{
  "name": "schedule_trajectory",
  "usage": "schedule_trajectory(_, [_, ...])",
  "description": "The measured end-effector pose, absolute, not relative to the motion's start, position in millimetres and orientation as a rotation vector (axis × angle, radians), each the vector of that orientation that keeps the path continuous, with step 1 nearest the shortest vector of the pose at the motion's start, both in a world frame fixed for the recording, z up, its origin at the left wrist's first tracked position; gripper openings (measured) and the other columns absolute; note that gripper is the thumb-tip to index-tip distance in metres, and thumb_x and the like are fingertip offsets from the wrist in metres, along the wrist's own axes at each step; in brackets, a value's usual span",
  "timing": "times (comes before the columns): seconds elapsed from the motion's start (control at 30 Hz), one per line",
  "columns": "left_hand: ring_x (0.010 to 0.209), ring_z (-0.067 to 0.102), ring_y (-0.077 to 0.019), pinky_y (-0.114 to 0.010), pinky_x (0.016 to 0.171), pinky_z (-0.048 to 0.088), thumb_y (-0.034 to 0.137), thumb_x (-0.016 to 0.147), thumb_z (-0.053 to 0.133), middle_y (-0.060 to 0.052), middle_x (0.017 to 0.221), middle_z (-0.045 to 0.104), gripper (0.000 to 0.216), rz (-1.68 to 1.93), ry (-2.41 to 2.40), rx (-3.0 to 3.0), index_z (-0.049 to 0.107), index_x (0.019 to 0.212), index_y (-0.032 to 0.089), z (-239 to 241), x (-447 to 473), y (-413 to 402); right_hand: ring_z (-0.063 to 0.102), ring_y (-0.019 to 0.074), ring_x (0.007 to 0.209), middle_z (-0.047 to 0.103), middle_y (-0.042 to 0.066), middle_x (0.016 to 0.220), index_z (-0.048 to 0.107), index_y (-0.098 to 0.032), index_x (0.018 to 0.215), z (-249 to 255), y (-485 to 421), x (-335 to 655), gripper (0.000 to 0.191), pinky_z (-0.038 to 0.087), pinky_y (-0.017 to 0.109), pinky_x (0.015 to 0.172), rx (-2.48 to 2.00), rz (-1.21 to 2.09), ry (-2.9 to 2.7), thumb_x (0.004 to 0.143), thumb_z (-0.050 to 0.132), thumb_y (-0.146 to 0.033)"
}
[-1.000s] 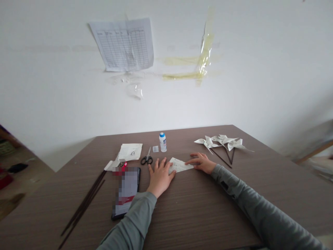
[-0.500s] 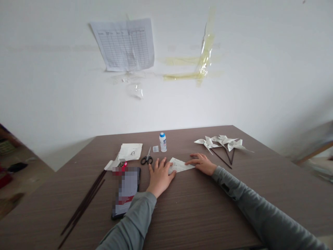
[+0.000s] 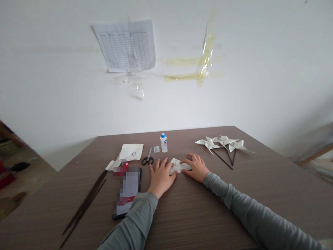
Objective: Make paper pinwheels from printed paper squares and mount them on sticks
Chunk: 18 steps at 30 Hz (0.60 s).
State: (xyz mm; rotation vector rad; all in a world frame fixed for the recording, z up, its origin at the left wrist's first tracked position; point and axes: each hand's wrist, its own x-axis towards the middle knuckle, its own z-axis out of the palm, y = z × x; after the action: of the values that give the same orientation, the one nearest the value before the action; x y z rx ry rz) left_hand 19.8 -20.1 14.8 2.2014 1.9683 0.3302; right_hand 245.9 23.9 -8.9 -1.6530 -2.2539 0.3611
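Note:
A folded piece of white paper (image 3: 176, 166) lies flat on the brown table between my two hands. My left hand (image 3: 161, 176) rests with its fingers spread, thumb and fingertips on the paper's left side. From the right, my right hand (image 3: 196, 168) presses its fingertips and thumb on the paper, thumb and index finger apart; part of the sheet is hidden under it. Just beyond my left fingers lie black-handled scissors (image 3: 148, 158). Behind the paper stands a white bottle with a blue cap (image 3: 163, 143), beside a small clear square piece (image 3: 156, 149).
Paper pinwheels on dark sticks (image 3: 225, 143) lie at the right. On the left are a stack of paper (image 3: 131, 151), a red packet (image 3: 124, 166), a phone (image 3: 128, 191) near my left forearm, and several dark sticks (image 3: 87, 201). A wall stands behind the table (image 3: 182, 222).
My right hand has slid left along the paper, closer to my left hand, and its thumb now touches the sheet. My left hand stays in place.

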Motion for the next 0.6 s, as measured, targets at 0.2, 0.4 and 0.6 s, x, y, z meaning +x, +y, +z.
schedule_trajectory(0.2, [0.191,0.053,-0.0541,-0.095,0.155,0.035,0.040,0.120,0.083,-0.014,0.202,0.064,0.041,0.352,1.987,2.225,0.092,0.160,0.034,15.2,26.8,-19.1,0.067,0.0466,0.175,0.078,0.012,0.177,0.097,-0.046,0.155,-12.7,27.3,249.2,0.044,0.049,0.074,0.152,-1.670,0.368,-2.223,0.111,0.099,-0.043])
schedule_trajectory(0.4, [0.187,0.058,-0.0540,-0.093,0.155,0.038,0.043,0.116,0.091,-0.013,0.199,0.069,0.039,0.383,2.036,2.205,0.095,0.154,0.036,20.2,33.1,-18.8,0.068,0.0481,0.174,0.079,0.011,0.173,0.098,-0.049,0.150,-16.3,30.4,250.6,0.041,0.049,0.074,0.151,-1.647,0.355,-2.215,0.109,0.100,-0.046])
schedule_trajectory(0.6, [0.186,0.058,-0.0537,-0.093,0.153,0.041,0.044,0.116,0.089,-0.015,0.199,0.068,0.052,0.343,2.069,2.177,0.089,0.168,0.038,22.3,34.7,-20.2,0.067,0.0475,0.176,0.077,0.012,0.178,0.098,-0.047,0.153,-12.5,28.7,249.1,0.043,0.047,0.072,0.154,-1.681,0.386,-2.219,0.110,0.100,-0.045])
